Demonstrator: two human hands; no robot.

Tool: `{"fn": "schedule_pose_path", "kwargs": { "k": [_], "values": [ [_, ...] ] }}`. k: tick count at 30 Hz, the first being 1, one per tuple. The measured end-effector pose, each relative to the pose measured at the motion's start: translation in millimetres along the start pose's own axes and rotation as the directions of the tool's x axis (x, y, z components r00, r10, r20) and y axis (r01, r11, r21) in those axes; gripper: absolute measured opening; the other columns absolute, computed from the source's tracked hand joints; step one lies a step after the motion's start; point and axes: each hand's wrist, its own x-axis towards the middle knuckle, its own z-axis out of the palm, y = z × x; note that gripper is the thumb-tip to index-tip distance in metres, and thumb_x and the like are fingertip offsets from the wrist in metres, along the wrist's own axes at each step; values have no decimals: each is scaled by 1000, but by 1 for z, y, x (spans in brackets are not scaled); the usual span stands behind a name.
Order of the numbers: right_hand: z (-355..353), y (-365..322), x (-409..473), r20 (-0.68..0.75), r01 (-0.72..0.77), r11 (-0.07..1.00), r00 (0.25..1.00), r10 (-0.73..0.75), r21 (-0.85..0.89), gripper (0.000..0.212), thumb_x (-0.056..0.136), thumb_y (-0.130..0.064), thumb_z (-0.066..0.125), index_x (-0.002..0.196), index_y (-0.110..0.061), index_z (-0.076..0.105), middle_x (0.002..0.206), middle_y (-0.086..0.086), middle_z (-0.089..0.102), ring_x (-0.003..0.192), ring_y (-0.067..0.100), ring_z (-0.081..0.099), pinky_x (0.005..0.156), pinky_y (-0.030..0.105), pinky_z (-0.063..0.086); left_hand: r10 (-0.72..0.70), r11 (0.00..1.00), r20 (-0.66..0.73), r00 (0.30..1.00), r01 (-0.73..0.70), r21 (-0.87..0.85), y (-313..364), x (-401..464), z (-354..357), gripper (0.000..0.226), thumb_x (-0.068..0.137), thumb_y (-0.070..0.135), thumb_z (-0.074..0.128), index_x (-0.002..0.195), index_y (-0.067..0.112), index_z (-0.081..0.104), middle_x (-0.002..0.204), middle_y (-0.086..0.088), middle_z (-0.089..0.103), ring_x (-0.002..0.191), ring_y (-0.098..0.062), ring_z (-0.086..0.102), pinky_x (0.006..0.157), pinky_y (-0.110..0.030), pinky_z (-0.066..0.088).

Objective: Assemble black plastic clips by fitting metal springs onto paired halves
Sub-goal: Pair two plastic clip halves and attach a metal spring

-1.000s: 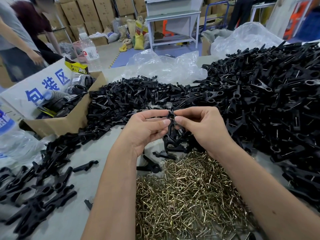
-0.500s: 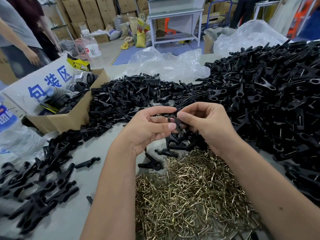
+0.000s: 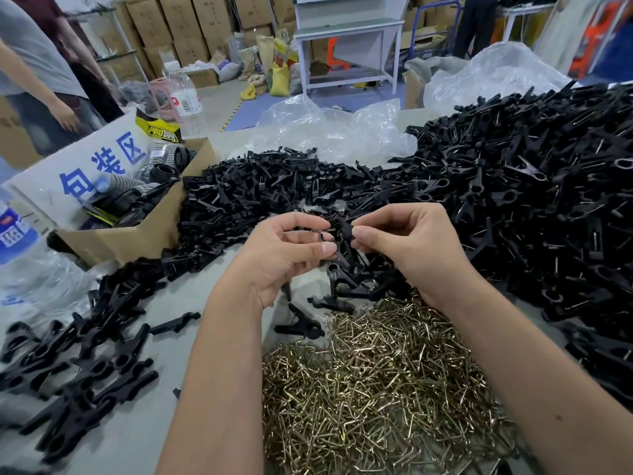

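Work surface: a pale grey table (image 3: 219, 279), filling the lower two thirds of the frame. Behind it, at the top of the frame, a storeroom: stacked cartons (image 3: 191, 25), sacks (image 3: 279, 75) on the floor, one white bench (image 3: 346, 39). One bystander in a grey shirt (image 3: 30, 60) stands at upper left; a second figure behind is mostly hidden. On the table, one open cardboard box (image 3: 137, 231) at centre left holding dark rolls, count not clear; one white sign (image 3: 78, 166) with blue characters leaning against it; one clear bottle (image 3: 183, 97) behind the box; crumpled clear plastic sheets (image 3: 342, 128) at upper centre. Black clip parts lie in three masses, far too many to count: a large heap (image 3: 548, 186) at right, a flatter spread (image 3: 246, 197) at centre, and a scatter (image 3: 75, 365) at lower left. One pile of brass-coloured springs (image 3: 376, 389) sits at lower centre, also uncountable. Two bare hands meet above the table at centre frame. The left hand (image 3: 277, 258) pinches a black clip half (image 3: 323, 237) between thumb and forefinger. The right hand (image 3: 407, 241) pinches a second black piece (image 3: 346, 229) by its fingertips, touching the first. Whether a spring is fitted cannot be told. A few loose halves lie just below the hands, near the spring pile.
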Motion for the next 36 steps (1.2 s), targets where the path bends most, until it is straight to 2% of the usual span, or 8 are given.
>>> {"fn": "schedule_pose_path", "kwargs": {
  "k": [11,17,23,26,29,32,34,36],
  "values": [
    [3,1,-2,42,49,989,998,-43,-141,10,84,-15,86,87,-24,82,76,2,78,73,18,76,71,26,61,8,998,9,1000,-9,55,2,-1,5,53,55,4,88,106,9,75,85,-10,72,77,-24,74,65,-25,58],
    [3,0,-3,14,41,989,999,-39,-142,10,84,-13,85,85,-22,82,77,3,78,75,22,77,77,36,65,21,998,11,1000,-21,52,3,-3,5,54,56,6,87,109,8,73,85,-9,76,79,-26,77,65,-23,57],
    [2,1,-4,41,33,981,999,-25,-193,8,85,-17,85,84,-25,82,74,-1,78,70,16,74,66,24,58,26,998,29,999,-27,56,1,-2,4,50,58,5,88,106,10,75,77,-4,74,76,-24,76,61,-22,56],
    [2,0,-4,59,27,982,998,-16,-188,7,85,-17,85,85,-24,82,74,0,78,70,17,75,67,23,58,40,998,76,996,-44,55,1,-2,4,46,62,4,86,107,12,78,72,0,71,74,-22,75,62,-22,55],
    [0,-2,-3,62,8,993,998,0,-116,7,86,-16,84,87,-23,82,77,5,78,77,26,77,77,36,64,66,997,116,991,-71,37,2,-4,4,35,65,7,86,99,15,82,76,-4,70,73,-21,74,62,-21,55],
    [3,-3,-3,46,-13,997,999,16,-72,5,86,-18,85,89,-19,81,81,4,79,75,20,75,70,34,61,94,994,149,984,-100,32,4,-6,4,30,63,12,89,91,17,81,88,-10,74,76,-23,75,66,-23,58],
    [7,-2,-3,-36,1,990,999,-6,-138,7,88,-22,83,90,-19,77,80,2,77,73,16,74,66,31,58,121,992,86,989,-124,31,4,-7,1,33,57,16,92,87,17,78,89,-12,75,78,-23,76,67,-24,57],
    [7,-5,-3,-60,53,939,995,-78,-339,11,90,-28,81,86,-22,72,75,-2,75,68,12,71,62,28,57,147,989,-54,988,-148,-8,3,-6,-5,34,55,13,90,86,13,73,86,-16,71,82,-25,76,64,-24,55]
  ]
}}
